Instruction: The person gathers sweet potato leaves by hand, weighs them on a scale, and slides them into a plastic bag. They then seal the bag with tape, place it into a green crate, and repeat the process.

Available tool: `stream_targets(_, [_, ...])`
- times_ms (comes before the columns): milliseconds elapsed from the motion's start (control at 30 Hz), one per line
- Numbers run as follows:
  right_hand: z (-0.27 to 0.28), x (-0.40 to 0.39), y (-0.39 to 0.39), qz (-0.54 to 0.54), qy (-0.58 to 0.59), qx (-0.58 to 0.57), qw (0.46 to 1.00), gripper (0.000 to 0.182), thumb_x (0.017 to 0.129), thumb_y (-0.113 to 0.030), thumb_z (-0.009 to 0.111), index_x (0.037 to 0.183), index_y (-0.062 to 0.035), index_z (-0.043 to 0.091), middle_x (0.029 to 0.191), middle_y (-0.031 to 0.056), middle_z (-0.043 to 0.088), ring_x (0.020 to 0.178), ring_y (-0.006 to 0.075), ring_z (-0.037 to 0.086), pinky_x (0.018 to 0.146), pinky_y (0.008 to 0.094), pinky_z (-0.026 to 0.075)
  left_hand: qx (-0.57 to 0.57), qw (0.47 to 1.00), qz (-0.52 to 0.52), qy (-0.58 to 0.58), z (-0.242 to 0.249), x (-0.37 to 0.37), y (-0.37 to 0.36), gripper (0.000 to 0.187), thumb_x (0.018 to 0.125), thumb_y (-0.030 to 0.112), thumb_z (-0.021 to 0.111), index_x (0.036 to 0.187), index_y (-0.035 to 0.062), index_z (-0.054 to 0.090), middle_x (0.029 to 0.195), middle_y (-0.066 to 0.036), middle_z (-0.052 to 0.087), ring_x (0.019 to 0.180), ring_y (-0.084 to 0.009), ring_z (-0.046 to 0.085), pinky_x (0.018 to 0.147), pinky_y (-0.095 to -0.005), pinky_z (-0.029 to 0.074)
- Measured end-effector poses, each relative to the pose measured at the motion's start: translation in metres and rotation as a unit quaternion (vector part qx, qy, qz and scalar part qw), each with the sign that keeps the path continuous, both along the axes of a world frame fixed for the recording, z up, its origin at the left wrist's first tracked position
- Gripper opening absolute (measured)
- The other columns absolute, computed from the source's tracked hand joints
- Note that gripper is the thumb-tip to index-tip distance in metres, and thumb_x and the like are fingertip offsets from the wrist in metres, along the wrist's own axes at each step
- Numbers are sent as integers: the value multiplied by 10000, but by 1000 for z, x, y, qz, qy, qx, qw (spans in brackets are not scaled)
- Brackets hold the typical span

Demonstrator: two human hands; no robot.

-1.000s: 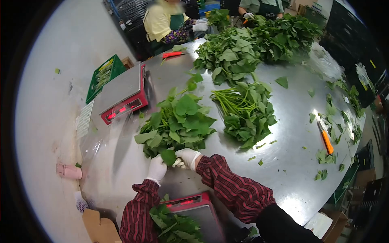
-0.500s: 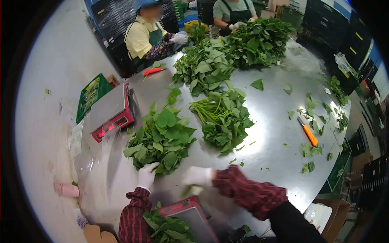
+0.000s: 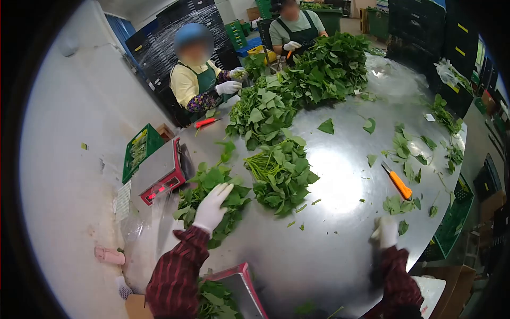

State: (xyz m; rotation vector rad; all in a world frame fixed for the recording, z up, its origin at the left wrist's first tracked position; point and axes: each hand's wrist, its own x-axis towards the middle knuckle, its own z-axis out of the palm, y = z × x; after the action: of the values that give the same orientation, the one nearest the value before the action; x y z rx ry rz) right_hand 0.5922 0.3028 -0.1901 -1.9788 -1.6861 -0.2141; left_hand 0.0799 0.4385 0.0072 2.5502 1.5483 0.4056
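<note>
Swung out from the leaf bunch (image 3: 212,199), right hand (image 3: 387,232) now nears the knife (image 3: 397,182), grip unclear. Left hand (image 3: 211,208) lies flat, ungripping, on that bunch.

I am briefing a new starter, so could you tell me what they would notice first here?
Heaps of leafy greens cover the far half of the round steel table. Nearer, the left hand rests on a smaller bunch beside a red scale, and an orange knife lies to the right.
</note>
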Motion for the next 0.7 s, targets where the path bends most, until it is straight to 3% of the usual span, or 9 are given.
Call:
stream_targets(67, [0, -43, -25, -37, 133, -12, 990, 155, 842, -174, 586, 726, -70, 589, 648, 148, 544, 596, 328, 553, 531, 417, 432, -4, 998, 15, 66, -27, 20, 27, 837, 609, -60, 675, 1357, 167, 376, 1367, -133, 397, 1277, -313, 349, 1028, -358, 347])
stream_targets(200, [6, -50, -17, 6, 67, 15, 998, 151, 864, -191, 582, 808, -51, 583, 618, 136, 560, 542, 295, 569, 499, 393, 437, 2, 991, 89, 101, -73, 51, 90, 974, 551, -43, 727, 1397, 200, 309, 1393, -156, 353, 1286, -349, 320, 1034, -391, 335])
stream_targets(267, [4, -47, -18, -53, 186, -92, 977, 95, 841, -183, 593, 819, -90, 591, 625, 122, 579, 560, 315, 577, 518, 423, 450, 20, 990, 98, 94, -98, 55, 127, 1014, 536, -30, 733, 1409, 213, 278, 1401, -162, 337, 1283, -363, 315, 1026, -422, 335])
stream_targets(367, [10, -45, -17, -52, 203, -91, 974, 95, 826, -177, 618, 795, -93, 586, 577, 118, 570, 513, 309, 572, 481, 406, 443, 21, 987, 108, 115, -119, 66, 167, 920, 565, -40, 703, 1377, 191, 340, 1405, -146, 336, 1286, -357, 312, 1024, -413, 337])
stream_targets(433, [7, -44, -16, -48, 223, -87, 970, 107, 806, -163, 646, 779, -84, 579, 547, 114, 555, 488, 293, 567, 453, 384, 432, 31, 979, 80, 188, -131, 70, 187, 626, 656, -47, 556, 1262, 65, 449, 1348, -180, 398, 1246, -379, 357, 1012, -419, 333])
stream_targets(533, [8, -45, -17, -52, 240, -89, 965, 105, 802, -152, 649, 771, -80, 578, 548, 115, 557, 490, 292, 568, 456, 379, 435, -53, 985, 37, 159, -143, 67, 201, 540, 653, -31, 562, 1185, 41, 510, 1189, -177, 529, 1151, -353, 449, 979, -414, 352])
stream_targets(567, [7, -44, -18, -52, 242, -94, 964, 105, 802, -152, 649, 771, -80, 578, 548, 115, 557, 490, 292, 568, 456, 379, 435, 25, 994, -34, 100, -149, 62, 203, 467, 658, 18, 581, 1124, 26, 550, 1041, -177, 590, 1044, -339, 511, 914, -401, 390])
stream_targets(667, [8, -45, -16, -50, 245, -84, 965, 100, 799, -144, 648, 761, -82, 579, 558, 117, 562, 492, 292, 569, 458, 377, 436, -88, 988, -21, 122, -109, 99, 171, 422, 655, 53, 594, 1075, 14, 575, 1025, -189, 594, 1010, -350, 527, 868, -395, 414])
stream_targets(700, [10, -46, -16, -55, 263, -94, 959, 99, 797, -148, 648, 760, -85, 581, 560, 117, 564, 495, 292, 571, 460, 379, 438, -17, 994, -45, 103, -144, 78, 174, 296, 661, 123, 628, 949, 54, 626, 934, -181, 612, 893, -362, 565, 801, -410, 464])
